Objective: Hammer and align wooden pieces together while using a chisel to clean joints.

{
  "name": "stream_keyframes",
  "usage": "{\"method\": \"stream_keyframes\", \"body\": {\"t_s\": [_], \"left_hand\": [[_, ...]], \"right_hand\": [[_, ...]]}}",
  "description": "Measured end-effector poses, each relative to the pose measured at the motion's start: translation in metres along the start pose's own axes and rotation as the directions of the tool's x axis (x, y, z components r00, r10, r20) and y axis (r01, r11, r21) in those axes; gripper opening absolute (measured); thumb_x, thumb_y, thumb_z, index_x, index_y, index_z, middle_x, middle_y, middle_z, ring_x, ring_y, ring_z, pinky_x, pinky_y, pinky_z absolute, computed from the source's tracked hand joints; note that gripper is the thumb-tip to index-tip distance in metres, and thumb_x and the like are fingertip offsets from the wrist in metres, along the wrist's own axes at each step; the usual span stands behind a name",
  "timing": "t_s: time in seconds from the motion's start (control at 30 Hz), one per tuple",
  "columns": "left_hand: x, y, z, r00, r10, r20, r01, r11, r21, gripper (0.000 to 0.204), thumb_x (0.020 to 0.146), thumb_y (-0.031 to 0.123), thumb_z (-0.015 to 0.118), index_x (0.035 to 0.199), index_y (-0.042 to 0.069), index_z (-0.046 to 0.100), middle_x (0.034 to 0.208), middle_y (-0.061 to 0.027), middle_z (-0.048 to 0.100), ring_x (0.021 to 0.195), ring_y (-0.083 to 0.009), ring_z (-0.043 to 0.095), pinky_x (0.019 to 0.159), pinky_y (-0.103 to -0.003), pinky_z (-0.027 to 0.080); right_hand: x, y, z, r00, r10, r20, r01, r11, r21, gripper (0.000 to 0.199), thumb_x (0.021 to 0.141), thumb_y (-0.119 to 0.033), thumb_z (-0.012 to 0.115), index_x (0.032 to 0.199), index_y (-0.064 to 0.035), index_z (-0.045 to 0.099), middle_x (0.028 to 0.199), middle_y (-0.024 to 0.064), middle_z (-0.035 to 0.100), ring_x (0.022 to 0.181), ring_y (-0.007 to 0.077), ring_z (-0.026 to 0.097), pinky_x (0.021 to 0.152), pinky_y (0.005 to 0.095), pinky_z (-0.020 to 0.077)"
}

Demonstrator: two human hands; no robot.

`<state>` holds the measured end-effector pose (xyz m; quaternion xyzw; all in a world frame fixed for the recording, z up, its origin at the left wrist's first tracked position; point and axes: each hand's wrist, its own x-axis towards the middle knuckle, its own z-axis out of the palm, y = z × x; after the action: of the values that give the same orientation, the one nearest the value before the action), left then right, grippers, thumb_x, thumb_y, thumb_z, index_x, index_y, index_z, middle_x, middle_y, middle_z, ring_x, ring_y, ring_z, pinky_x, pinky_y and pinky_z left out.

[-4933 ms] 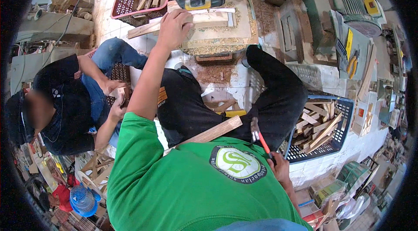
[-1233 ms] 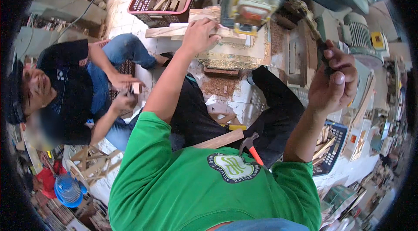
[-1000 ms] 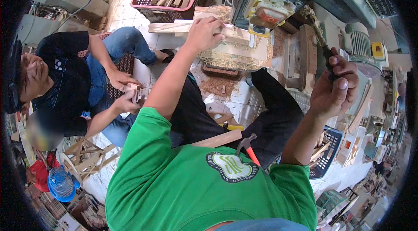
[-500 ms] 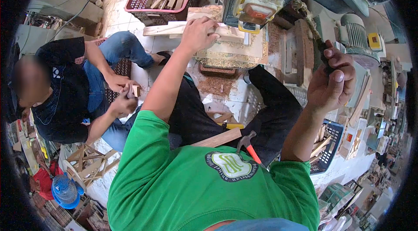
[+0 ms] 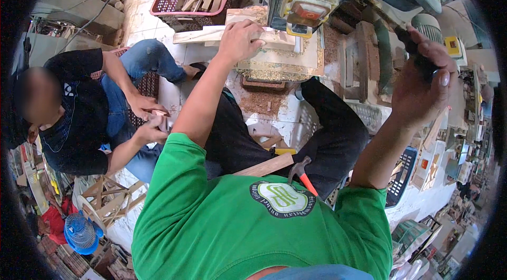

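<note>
My left hand (image 5: 240, 41) is closed over a pale wooden piece (image 5: 280, 39) on the machine's work board (image 5: 296, 63), its fingers bent across the top. A longer wooden strip (image 5: 193, 36) sticks out to the left of that hand. Off to the right, my right hand (image 5: 425, 82) is at the black handle (image 5: 409, 41) of the machine's lever (image 5: 384, 15). Its fingers curl loosely round the handle, and the palm hides part of the grip. Sawdust and chips cover the board.
A claw hammer (image 5: 302, 172) and a wooden strip (image 5: 266, 165) lie at my lap. On my left a seated person (image 5: 68, 116) handles a small wooden piece. A red basket (image 5: 158, 3) of wood strips stands beyond. A motor (image 5: 426, 22) and blue crate (image 5: 401, 174) are right.
My right hand has moved right and slightly nearer with the lever handle, its fingers looser now. My left hand stays on the wood. The other person's hands have shifted slightly.
</note>
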<state>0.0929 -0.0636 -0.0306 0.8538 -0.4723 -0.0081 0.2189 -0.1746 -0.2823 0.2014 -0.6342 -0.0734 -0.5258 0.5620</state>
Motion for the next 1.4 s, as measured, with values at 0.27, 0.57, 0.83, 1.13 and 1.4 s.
{"method": "stream_keyframes", "body": {"t_s": [0.27, 0.57, 0.83, 1.13, 1.4], "left_hand": [[-0.002, -0.002, 0.002, 0.997, 0.050, -0.053, -0.050, 0.999, 0.015, 0.037, 0.084, 0.036, 0.080, 0.115, 0.017, 0.073, 0.119, -0.0057, 0.068, 0.121, -0.0291, 0.063, 0.109, -0.048, 0.043], [-0.055, 0.126, -0.036, 0.888, 0.346, -0.302, -0.427, 0.864, -0.266, 0.039, 0.083, 0.035, 0.080, 0.110, 0.008, 0.072, 0.107, -0.0120, 0.070, 0.100, -0.0320, 0.068, 0.091, -0.049, 0.051], [-0.020, 0.275, -0.089, 0.615, 0.417, -0.669, -0.761, 0.536, -0.365, 0.075, 0.090, 0.060, 0.068, 0.142, 0.006, 0.058, 0.149, -0.0197, 0.053, 0.132, -0.0453, 0.054, 0.102, -0.061, 0.042], [-0.023, 0.278, -0.078, 0.629, 0.464, -0.623, -0.755, 0.555, -0.348, 0.071, 0.093, 0.060, 0.067, 0.138, 0.006, 0.060, 0.150, -0.0229, 0.051, 0.133, -0.0485, 0.051, 0.105, -0.059, 0.040], [-0.027, 0.283, -0.078, 0.668, 0.406, -0.623, -0.720, 0.563, -0.405, 0.054, 0.088, 0.051, 0.073, 0.117, 0.005, 0.068, 0.149, -0.0240, 0.049, 0.135, -0.0508, 0.047, 0.105, -0.059, 0.042]], "right_hand": [[-0.048, -0.003, -0.011, 0.997, 0.080, 0.004, -0.079, 0.991, -0.110, 0.043, 0.104, -0.037, 0.056, 0.093, 0.0036, 0.060, 0.098, 0.0296, 0.069, 0.110, 0.0482, 0.066, 0.107, 0.0607, 0.0464], [-0.073, -0.006, -0.013, 0.997, -0.024, -0.077, -0.003, 0.943, -0.334, 0.055, 0.103, -0.050, 0.057, 0.110, 0.0034, 0.066, 0.124, 0.0244, 0.062, 0.121, 0.0384, 0.061, 0.111, 0.0534, 0.0431], [-0.081, -0.027, -0.011, 0.941, 0.241, -0.239, -0.256, 0.966, -0.037, 0.081, 0.098, -0.061, 0.063, 0.144, 0.0049, 0.048, 0.133, 0.0230, 0.063, 0.126, 0.0331, 0.062, 0.111, 0.0475, 0.0475], [-0.255, -0.131, -0.051, 0.337, 0.940, 0.048, -0.494, 0.220, -0.841, 0.045, 0.087, -0.018, 0.079, 0.125, -0.0039, 0.060, 0.115, 0.0233, 0.064, 0.109, 0.0442, 0.064, 0.096, 0.0508, 0.0512], [-0.350, -0.198, -0.042, 0.224, 0.969, -0.108, -0.424, -0.002, -0.906, 0.045, 0.088, -0.017, 0.080, 0.123, -0.0029, 0.055, 0.104, 0.0237, 0.064, 0.100, 0.0467, 0.065, 0.077, 0.0508, 0.0542]]}}
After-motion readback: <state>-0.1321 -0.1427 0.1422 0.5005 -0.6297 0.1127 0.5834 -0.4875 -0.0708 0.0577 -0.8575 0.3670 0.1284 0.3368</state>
